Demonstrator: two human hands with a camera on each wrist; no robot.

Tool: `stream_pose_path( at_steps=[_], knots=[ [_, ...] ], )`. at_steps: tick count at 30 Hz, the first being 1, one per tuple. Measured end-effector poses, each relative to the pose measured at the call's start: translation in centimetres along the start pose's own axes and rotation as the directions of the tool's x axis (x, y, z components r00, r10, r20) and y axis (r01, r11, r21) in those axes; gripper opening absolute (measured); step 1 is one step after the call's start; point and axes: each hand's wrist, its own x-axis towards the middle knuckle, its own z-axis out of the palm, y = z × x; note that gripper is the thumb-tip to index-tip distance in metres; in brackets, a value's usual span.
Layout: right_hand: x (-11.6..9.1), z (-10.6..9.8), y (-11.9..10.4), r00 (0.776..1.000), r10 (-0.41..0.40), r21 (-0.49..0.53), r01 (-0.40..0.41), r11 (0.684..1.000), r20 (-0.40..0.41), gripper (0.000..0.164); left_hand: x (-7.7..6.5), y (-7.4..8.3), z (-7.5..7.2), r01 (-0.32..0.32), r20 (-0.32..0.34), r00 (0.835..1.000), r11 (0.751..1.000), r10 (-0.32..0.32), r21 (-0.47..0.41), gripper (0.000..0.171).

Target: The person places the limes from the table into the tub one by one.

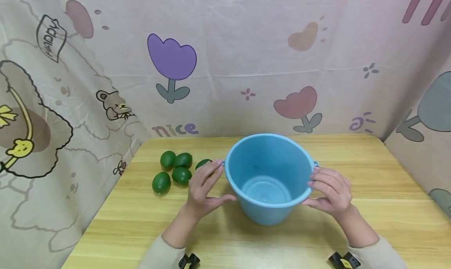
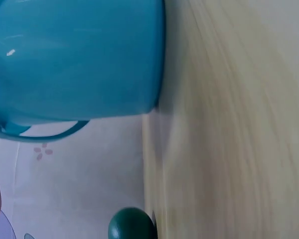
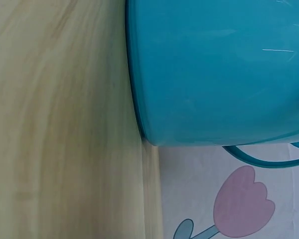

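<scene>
A light blue plastic bucket (image 1: pixel 265 214) stands upright on the wooden table, its open mouth up and nothing inside. At its left side, my left hand (image 1: pixel 204 190) holds the rim, fingertips by the handle lug and thumb stretched along the near side. My right hand (image 1: pixel 331 190) grips the opposite side, with fingertips on the rim and the thumb below them. In the left wrist view the bucket wall (image 2: pixel 79 59) fills the upper left, its curved handle (image 2: pixel 45 137) hanging on the far side. The right wrist view also shows the bucket (image 3: pixel 214 74).
Several dark green limes (image 1: pixel 161 183) lie on the table left of the bucket, one partly hidden behind my left hand. A lime (image 2: pixel 132 224) also shows low in the left wrist view. Behind the wooden table (image 1: pixel 380 190) hangs a printed cloth (image 1: pixel 225 46).
</scene>
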Motion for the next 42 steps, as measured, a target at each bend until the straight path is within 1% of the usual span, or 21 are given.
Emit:
stream_pose_path(
  at_steps=[6,10,13,18,21,24,26,27,28,29,30,31,33,34,35,36,37,38,40,42],
  knots=[
    [0.1,0.2,0.1,1.0,-0.005,-0.005,0.005,1.0,-0.01,0.049,-1.5,-0.7,-0.9,0.077,0.027,0.997,0.995,-0.079,0.063,0.074],
    [0.2,0.2,0.2,1.0,-0.009,-0.004,0.009,1.0,-0.014,0.049,-2.4,-1.1,-1.3,0.151,0.07,0.985,0.984,-0.158,0.097,0.073],
    [0.2,0.1,0.1,1.0,-0.011,-0.002,0.011,1.0,-0.011,0.049,-3.2,-1.3,-1.4,0.213,0.107,0.968,0.968,-0.228,0.132,0.071],
    [0.3,0.0,0.1,1.0,-0.017,-0.005,0.017,1.0,-0.001,0.048,-4.6,-2.0,-1.1,0.274,0.148,0.942,0.944,-0.303,0.185,0.067],
    [0.2,0.0,0.1,1.0,-0.022,-0.009,0.022,1.0,0.0,0.048,-5.5,-2.7,-0.9,0.305,0.156,0.926,0.926,-0.343,0.224,0.066],
    [0.1,0.1,0.0,1.0,-0.025,-0.011,0.026,1.0,0.002,0.048,-6.5,-3.4,-0.8,0.339,0.146,0.909,0.897,-0.39,0.285,0.067],
    [0.0,0.0,-0.1,1.0,-0.026,-0.013,0.026,1.0,0.009,0.048,-7.0,-3.8,-0.9,0.366,0.149,0.891,0.872,-0.43,0.326,0.068],
    [-0.1,0.0,-0.1,1.0,-0.024,-0.013,0.024,1.0,0.01,0.048,-7.1,-4.0,-0.9,0.385,0.158,0.875,0.855,-0.458,0.347,0.068],
    [-0.1,0.0,-0.1,1.0,-0.023,-0.014,0.024,1.0,0.009,0.048,-7.2,-4.1,-1.0,0.405,0.17,0.855,0.836,-0.489,0.37,0.069],
    [-0.1,0.0,-0.1,1.0,-0.023,-0.016,0.023,1.0,0.008,0.048,-7.3,-4.2,-1.0,0.427,0.189,0.829,0.814,-0.526,0.394,0.07],
    [-0.1,0.0,-0.1,1.0,-0.023,-0.017,0.024,1.0,0.007,0.048,-7.3,-4.2,-1.0,0.451,0.211,0.796,0.789,-0.567,0.417,0.071],
    [-0.1,0.0,-0.1,1.0,-0.023,-0.018,0.023,1.0,0.005,0.049,-7.3,-4.2,-1.0,0.474,0.232,0.759,0.761,-0.608,0.443,0.072],
    [-0.1,0.1,-0.1,1.0,-0.025,-0.019,0.025,1.0,-0.002,0.049,-7.3,-4.2,-1.0,0.512,0.27,0.679,0.704,-0.683,0.493,0.075],
    [-0.1,0.1,-0.1,1.0,-0.025,-0.02,0.025,0.999,-0.002,0.049,-7.4,-4.2,-0.9,0.522,0.29,0.639,0.679,-0.712,0.516,0.076],
    [-0.1,0.1,-0.1,1.0,-0.025,-0.02,0.025,1.0,-0.001,0.049,-7.4,-4.3,-0.9,0.527,0.312,0.6,0.658,-0.736,0.539,0.076],
    [-0.1,0.1,-0.1,1.0,-0.023,-0.02,0.023,1.0,0.001,0.049,-7.4,-4.3,-0.8,0.528,0.33,0.57,0.643,-0.753,0.555,0.076],
    [-0.1,0.0,-0.1,1.0,-0.022,-0.021,0.022,1.0,0.004,0.049,-7.5,-4.4,-0.8,0.525,0.346,0.546,0.634,-0.763,0.568,0.076],
    [-0.1,0.0,-0.1,1.0,-0.021,-0.022,0.021,1.0,0.008,0.049,-7.6,-4.4,-0.7,0.52,0.36,0.527,0.627,-0.77,0.58,0.076],
    [-0.1,-0.1,-0.2,1.0,-0.019,-0.024,0.019,1.0,0.014,0.049,-7.8,-4.6,-0.6,0.499,0.386,0.501,0.623,-0.774,0.603,0.076],
    [0.0,-0.2,-0.2,1.0,-0.02,-0.025,0.021,0.999,0.018,0.049,-8.0,-4.7,-0.4,0.486,0.401,0.481,0.618,-0.78,0.618,0.075]
  ],
)
